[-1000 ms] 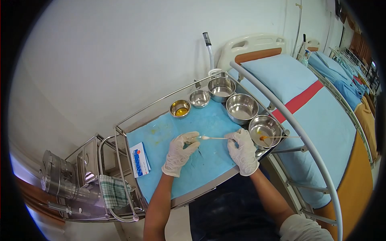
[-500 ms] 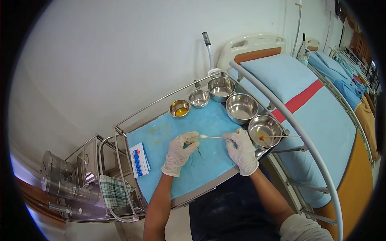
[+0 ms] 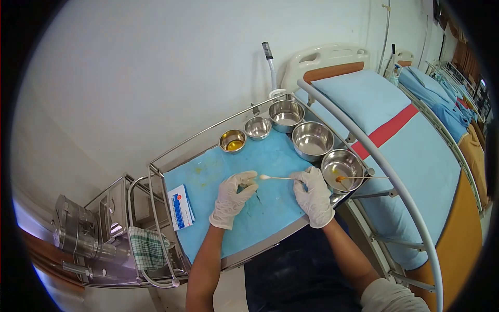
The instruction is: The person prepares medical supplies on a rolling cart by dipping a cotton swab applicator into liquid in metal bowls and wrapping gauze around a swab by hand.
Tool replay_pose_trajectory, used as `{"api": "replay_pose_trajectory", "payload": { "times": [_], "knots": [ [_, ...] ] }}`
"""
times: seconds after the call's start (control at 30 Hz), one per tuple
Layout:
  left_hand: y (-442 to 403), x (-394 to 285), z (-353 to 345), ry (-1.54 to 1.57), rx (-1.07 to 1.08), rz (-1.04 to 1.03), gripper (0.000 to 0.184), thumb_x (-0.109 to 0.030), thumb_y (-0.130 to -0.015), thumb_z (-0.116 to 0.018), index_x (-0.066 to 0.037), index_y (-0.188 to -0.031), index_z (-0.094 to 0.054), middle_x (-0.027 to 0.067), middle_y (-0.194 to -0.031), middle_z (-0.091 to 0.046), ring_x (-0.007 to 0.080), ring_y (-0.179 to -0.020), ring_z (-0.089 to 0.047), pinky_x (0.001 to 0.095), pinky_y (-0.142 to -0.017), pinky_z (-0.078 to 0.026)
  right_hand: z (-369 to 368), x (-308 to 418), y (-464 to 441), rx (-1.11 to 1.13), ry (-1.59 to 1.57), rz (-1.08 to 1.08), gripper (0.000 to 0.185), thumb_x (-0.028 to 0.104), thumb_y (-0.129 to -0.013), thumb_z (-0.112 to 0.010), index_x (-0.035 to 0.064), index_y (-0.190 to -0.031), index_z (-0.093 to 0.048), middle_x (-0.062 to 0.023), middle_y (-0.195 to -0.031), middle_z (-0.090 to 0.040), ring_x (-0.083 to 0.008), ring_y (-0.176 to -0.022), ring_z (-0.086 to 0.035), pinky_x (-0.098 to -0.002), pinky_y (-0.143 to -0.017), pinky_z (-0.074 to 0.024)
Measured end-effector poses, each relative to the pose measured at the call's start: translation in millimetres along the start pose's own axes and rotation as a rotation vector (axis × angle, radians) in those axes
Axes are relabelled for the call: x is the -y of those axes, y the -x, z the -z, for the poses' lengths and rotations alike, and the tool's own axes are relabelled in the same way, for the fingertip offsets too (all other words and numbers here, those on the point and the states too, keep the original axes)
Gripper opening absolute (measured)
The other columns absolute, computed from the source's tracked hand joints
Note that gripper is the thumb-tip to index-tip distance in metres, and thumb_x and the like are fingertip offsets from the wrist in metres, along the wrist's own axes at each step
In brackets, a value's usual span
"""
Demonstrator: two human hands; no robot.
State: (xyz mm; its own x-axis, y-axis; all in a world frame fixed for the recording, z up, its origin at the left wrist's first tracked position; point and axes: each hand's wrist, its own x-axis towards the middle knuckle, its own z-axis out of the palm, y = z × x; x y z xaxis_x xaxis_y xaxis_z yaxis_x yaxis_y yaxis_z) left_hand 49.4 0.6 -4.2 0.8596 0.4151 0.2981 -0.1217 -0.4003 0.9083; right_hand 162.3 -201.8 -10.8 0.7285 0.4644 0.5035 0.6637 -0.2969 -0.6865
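My right hand (image 3: 312,196), in a white glove, pinches the thin stick of a cotton swab (image 3: 275,178) between thumb and fingertips. The swab lies nearly level over the blue sheet (image 3: 278,208), its white cotton tip pointing left. My gloved left hand (image 3: 233,197) is just left of that tip, with thumb and fingers curved but apart and nothing visible between them. A second swab (image 3: 358,178) with an orange-brown tip rests across the nearest steel bowl (image 3: 343,161), beside my right hand.
A small bowl (image 3: 232,141) of amber liquid and another small bowl (image 3: 257,128) stand at the back. Two larger bowls, one at the corner (image 3: 286,115), line the right side. A blue-white packet (image 3: 180,207) lies left. A bed rail (image 3: 384,166) curves along the right.
The swab has shifted slightly to the right with my right hand, widening the gap between its tip and my left fingers. Otherwise little differs.
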Motion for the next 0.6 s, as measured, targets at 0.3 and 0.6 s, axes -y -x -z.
{"api": "replay_pose_trajectory", "payload": {
  "times": [0.3, 0.6],
  "knots": [
    [-0.5, -1.0, -1.6, -0.018, -0.010, -0.005, 0.034, -0.005, -0.079, -0.075, -0.001, -0.113, -0.071, 0.0032, -0.088, -0.070, 0.0111, -0.074, -0.060, 0.0234, -0.074, -0.049, -0.8, -2.8, 0.0, 0.005, -0.020, 0.042, 0.022, 0.004, -0.081, -0.062, 0.0074, -0.100, -0.072, -0.0071, -0.090, -0.050, -0.0235, -0.084, -0.051, -0.0315, -0.075, -0.0445],
    [-0.2, -0.3, -1.4, -0.013, -0.006, -0.013, 0.035, -0.004, -0.078, -0.075, -0.002, -0.113, -0.071, 0.0031, -0.089, -0.070, 0.0110, -0.074, -0.060, 0.0233, -0.074, -0.049, -1.4, -4.7, -0.5, 0.005, -0.041, 0.071, 0.022, 0.002, -0.081, -0.062, 0.0071, -0.100, -0.072, -0.0070, -0.089, -0.050, -0.0235, -0.082, -0.051, -0.0315, -0.074, -0.0443]
  ]
}}
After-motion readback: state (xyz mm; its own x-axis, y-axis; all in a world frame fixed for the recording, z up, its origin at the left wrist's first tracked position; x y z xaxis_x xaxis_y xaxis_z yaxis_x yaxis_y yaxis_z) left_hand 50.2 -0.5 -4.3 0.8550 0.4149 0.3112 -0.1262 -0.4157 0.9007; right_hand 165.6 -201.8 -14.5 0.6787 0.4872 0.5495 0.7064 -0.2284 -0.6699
